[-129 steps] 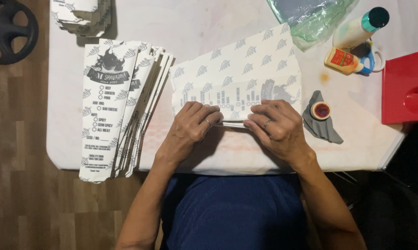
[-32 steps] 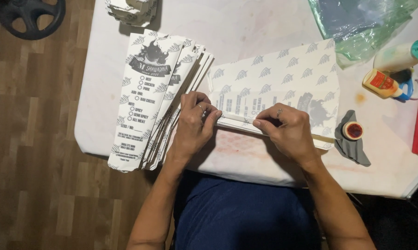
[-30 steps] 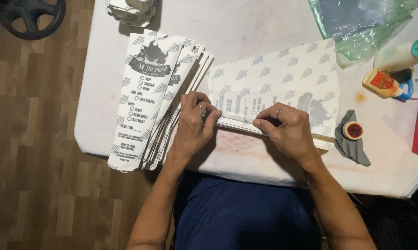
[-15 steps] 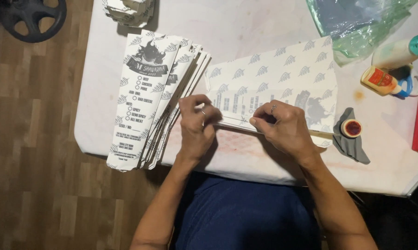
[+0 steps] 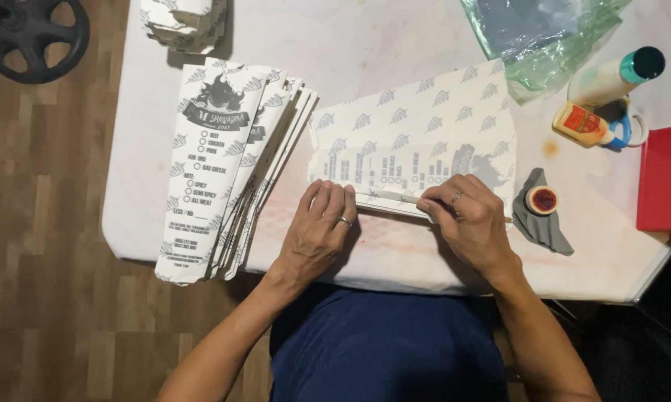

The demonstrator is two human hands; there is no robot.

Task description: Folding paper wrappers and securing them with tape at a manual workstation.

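1. Head view: the printed paper sheet [image 5: 417, 141] lies at centre frame on the white counter [image 5: 395, 45]. The left hand [image 5: 317, 234] presses flat, fingers together, on its folded lower edge; the right hand [image 5: 469, 223] pinches that fold.
2. Uneven pressure could skew the crease.
3. At right, the small glue pot [image 5: 544, 199] sits near the right hand; a nudge could smear the sheet.
4. At left, the bag stack [image 5: 224, 171] overhangs the counter and could slide off.
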